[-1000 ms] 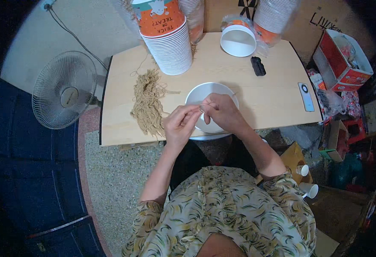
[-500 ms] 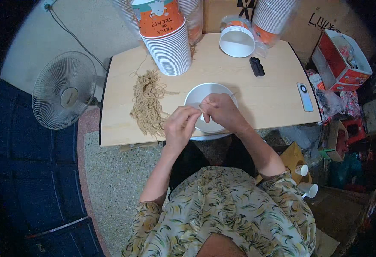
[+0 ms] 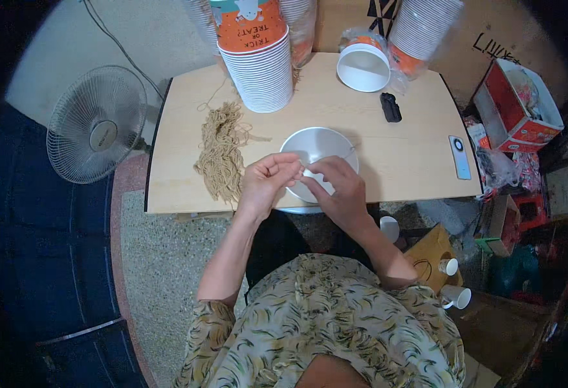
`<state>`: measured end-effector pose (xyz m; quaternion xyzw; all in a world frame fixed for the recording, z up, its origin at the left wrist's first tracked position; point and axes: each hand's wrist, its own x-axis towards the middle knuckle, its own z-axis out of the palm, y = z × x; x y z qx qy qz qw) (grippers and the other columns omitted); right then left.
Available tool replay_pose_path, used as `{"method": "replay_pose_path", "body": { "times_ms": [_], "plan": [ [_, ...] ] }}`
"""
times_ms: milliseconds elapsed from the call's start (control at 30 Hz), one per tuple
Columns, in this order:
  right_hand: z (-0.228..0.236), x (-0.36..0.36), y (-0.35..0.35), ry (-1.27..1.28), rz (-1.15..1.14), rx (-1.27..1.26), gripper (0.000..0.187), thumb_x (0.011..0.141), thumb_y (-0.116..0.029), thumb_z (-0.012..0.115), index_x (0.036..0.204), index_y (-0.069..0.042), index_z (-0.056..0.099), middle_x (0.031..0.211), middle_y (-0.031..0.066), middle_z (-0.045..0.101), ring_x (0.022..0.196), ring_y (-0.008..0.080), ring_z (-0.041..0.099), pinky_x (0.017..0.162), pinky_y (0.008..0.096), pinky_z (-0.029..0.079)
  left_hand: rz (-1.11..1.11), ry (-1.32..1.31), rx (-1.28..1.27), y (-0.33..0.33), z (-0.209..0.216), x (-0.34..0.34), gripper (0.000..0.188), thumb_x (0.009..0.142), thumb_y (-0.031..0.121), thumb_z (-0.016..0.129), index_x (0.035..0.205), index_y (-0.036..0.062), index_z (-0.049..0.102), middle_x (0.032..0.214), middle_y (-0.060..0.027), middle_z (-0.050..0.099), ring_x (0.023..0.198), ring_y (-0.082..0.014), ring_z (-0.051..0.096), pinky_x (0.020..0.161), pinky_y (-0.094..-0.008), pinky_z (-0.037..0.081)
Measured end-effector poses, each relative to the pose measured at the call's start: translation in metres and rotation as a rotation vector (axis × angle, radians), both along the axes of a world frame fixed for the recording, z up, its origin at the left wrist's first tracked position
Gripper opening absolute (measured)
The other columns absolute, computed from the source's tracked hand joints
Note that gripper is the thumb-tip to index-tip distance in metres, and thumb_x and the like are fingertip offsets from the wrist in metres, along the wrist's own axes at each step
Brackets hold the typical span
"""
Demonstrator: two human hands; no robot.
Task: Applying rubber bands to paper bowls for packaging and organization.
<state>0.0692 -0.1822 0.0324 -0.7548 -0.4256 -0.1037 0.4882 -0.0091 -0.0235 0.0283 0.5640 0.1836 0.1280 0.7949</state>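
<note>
At the near edge of the bench (image 3: 413,161), both hands are meeting over a white bowl (image 3: 316,145).
The left hand (image 3: 264,184) and right hand (image 3: 339,191) are pinching closed on something small and pale at the bowl's 6 o'clock rim; what it is, I cannot tell. The bowl is looking light, thin and easily dented, so the rim seems the safest hold. At its 9 o'clock a limp bundle of twine (image 3: 219,155) is lying.

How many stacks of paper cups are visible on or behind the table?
3, maybe more. The tall orange stack stands on the table's far left part, a second stack is right behind it, and a third stack leans at the far right. Others may be hidden.
</note>
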Motion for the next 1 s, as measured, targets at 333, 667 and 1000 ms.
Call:
{"method": "replay_pose_path", "body": {
  "times_ms": [333, 667, 1000],
  "plan": [
    [-0.01, 0.003, 0.007, -0.244, -0.058, 0.041, 0.017, 0.074, -0.007, 0.079, 0.086, -0.005, 0.067, 0.084, 0.0078, 0.065, 0.077, 0.0263, 0.065, 0.066, 0.0366, 0.052, -0.027, 0.008, 0.008, -0.002, -0.009, -0.001, 0.016, 0.091, 0.007, 0.07, 0.103, -0.0028, 0.069, 0.089, -0.0099, 0.073, 0.079, -0.0121, 0.069, 0.072, -0.0228, 0.056],
    [-0.015, -0.001, 0.005, 0.058, 0.002, 0.073, 0.009, 0.083, -0.005, 0.07, 0.089, -0.003, 0.064, 0.083, 0.0098, 0.062, 0.071, 0.0251, 0.063, 0.062, 0.0353, 0.05, 0.012, -0.018, -0.041, -0.007, -0.011, -0.003, 0.016, 0.091, 0.006, 0.07, 0.103, -0.0034, 0.068, 0.091, -0.0114, 0.073, 0.081, -0.0151, 0.071, 0.077, -0.0254, 0.058],
    [-0.025, 0.016, 0.007, 0.691, 0.166, 0.148, 0.009, 0.093, -0.008, 0.065, 0.091, 0.001, 0.065, 0.079, -0.0007, 0.065, 0.066, 0.0046, 0.055, 0.059, 0.0218, 0.044, -0.005, -0.121, 0.107, -0.01, -0.014, -0.001, 0.016, 0.089, 0.002, 0.069, 0.104, -0.0044, 0.068, 0.091, -0.0105, 0.073, 0.083, -0.0127, 0.07, 0.078, -0.0243, 0.058]
  ]
}}
